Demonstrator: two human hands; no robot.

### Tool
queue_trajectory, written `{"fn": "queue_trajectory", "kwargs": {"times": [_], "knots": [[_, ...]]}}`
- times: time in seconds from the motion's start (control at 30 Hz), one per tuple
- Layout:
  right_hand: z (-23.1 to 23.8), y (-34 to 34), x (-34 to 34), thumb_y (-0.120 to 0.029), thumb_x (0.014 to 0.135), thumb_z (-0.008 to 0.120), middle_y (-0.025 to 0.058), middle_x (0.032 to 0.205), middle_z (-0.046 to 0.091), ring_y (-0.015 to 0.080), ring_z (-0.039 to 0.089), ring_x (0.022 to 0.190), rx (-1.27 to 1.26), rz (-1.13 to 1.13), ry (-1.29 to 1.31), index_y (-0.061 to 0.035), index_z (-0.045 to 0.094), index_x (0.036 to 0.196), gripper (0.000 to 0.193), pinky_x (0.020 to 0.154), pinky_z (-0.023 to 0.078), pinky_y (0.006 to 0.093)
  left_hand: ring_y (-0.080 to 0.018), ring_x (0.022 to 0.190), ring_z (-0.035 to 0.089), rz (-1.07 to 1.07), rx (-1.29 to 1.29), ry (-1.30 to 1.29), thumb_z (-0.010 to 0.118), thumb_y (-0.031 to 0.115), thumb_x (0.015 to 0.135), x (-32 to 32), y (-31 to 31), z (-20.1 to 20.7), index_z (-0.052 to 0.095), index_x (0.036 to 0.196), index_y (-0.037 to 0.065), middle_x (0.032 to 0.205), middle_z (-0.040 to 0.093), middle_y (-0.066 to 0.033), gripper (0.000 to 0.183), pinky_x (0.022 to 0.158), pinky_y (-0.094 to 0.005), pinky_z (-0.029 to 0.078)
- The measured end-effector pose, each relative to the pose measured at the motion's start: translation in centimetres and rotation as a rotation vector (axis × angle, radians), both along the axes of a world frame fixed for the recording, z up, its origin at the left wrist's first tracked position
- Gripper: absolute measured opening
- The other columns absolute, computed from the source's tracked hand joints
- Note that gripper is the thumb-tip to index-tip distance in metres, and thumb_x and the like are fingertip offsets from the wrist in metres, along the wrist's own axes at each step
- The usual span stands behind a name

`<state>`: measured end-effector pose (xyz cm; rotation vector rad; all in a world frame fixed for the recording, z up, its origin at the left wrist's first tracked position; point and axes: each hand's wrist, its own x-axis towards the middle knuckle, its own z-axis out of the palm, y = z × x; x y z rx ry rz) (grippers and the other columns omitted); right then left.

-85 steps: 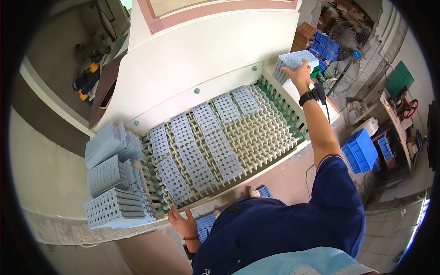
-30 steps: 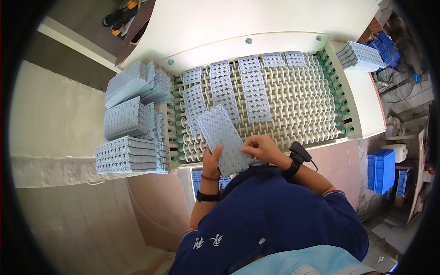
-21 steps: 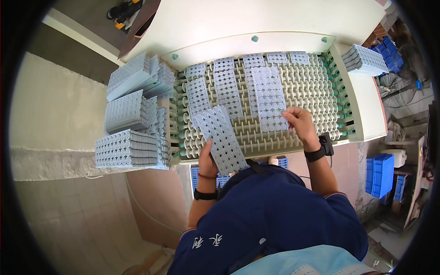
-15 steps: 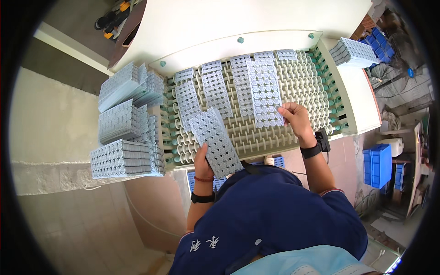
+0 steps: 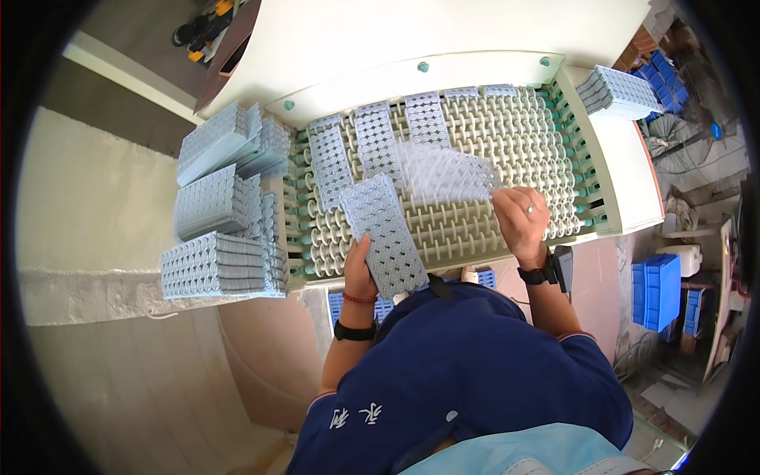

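Note:
My left hand (image 5: 361,271) grips a pale blue-grey panel of joined round pieces (image 5: 385,237) along its left edge, tilted over the near side of a roller conveyor (image 5: 451,237). Whether several panels are stacked in that hand, I cannot tell. Between its fingertips my right hand (image 5: 521,218) pinches another such panel (image 5: 447,172), which is smeared by motion and slants leftward above the rollers. More panels lie on the conveyor beyond: one at the left (image 5: 329,162), one beside it (image 5: 375,134) and one farther right (image 5: 426,119).
Stacks of the same panels (image 5: 210,202) stand on the ledge left of the conveyor. Another stack (image 5: 621,93) rests on the white right-hand side (image 5: 625,174). A white machine housing (image 5: 443,32) closes off the far end. Blue crates (image 5: 655,291) stand at the lower right.
My right hand has lifted its panel off the rollers and swung it sideways toward the left hand. The panel in my left hand has shifted slightly up and to the right.

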<state>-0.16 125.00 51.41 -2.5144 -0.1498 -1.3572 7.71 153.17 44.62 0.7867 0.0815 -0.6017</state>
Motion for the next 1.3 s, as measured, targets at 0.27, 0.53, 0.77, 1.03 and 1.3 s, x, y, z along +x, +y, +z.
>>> {"fn": "queue_trajectory", "kwargs": {"times": [0.27, 0.53, 0.77, 1.03, 1.3], "knots": [[2.4, 0.0, -0.6, -0.008, 0.055, 0.061, 0.0017, 0.088, 0.062, 0.0177, 0.057, 0.078, -0.202, 0.148, -0.037, -0.0045, 0.068, 0.083, 0.029, 0.065, 0.043, 0.0304, -0.0268, 0.102, 0.058, -0.026, -0.078, 0.059, 0.042, 0.019, 0.094, 0.7, -2.5, 2.3, 0.045, 0.119, -0.006, 0.113, 0.057, -0.0160, 0.036, 0.088, -0.0378, 0.046], [1.6, -0.4, -1.1, -0.006, 0.053, 0.064, 0.0020, 0.089, 0.061, 0.0181, 0.057, 0.078, -0.173, 0.107, -0.050, -0.0045, 0.067, 0.084, 0.031, 0.065, 0.044, 0.0307, -0.0268, 0.101, 0.058, -0.075, -0.111, 0.016, 0.041, 0.019, 0.094, 0.5, -3.4, 3.4, 0.045, 0.119, -0.006, 0.113, 0.057, -0.0166, 0.036, 0.088, -0.0374, 0.047], [1.4, -0.4, -1.1, -0.003, 0.054, 0.066, 0.0014, 0.087, 0.061, 0.0185, 0.057, 0.078, -0.151, 0.087, -0.052, -0.0059, 0.066, 0.083, 0.030, 0.066, 0.044, 0.0316, -0.0280, 0.103, 0.057, -0.081, -0.109, -0.003, 0.040, 0.018, 0.094, 0.5, -3.6, 3.6, 0.043, 0.122, -0.006, 0.115, 0.056, -0.0169, 0.037, 0.089, -0.0386, 0.046], [-1.1, -2.3, 0.4, 0.000, 0.071, 0.070, 0.0034, 0.075, 0.061, 0.0131, 0.056, 0.067, 0.664, -0.030, 0.318, -0.0050, 0.066, 0.084, 0.015, 0.059, 0.042, 0.0246, -0.0280, 0.102, 0.058, -0.063, -0.051, 0.036, 0.040, 0.018, 0.094, 0.7, -1.9, 1.4, 0.042, 0.123, -0.005, 0.114, 0.056, -0.0165, 0.037, 0.088, -0.0387, 0.047], [-6.5, -9.8, 4.5, -0.013, 0.084, 0.063, -0.0020, 0.061, 0.054, 0.0035, 0.044, 0.052, 1.307, 0.082, 0.589, 0.0038, 0.064, 0.087, 0.017, 0.047, 0.035, 0.0191, -0.0265, 0.103, 0.057, 0.030, -0.018, 0.055, 0.042, 0.018, 0.094, -0.3, 0.2, 0.6, 0.041, 0.124, -0.003, 0.116, 0.055, -0.0143, 0.036, 0.088, -0.0381, 0.047]]}}
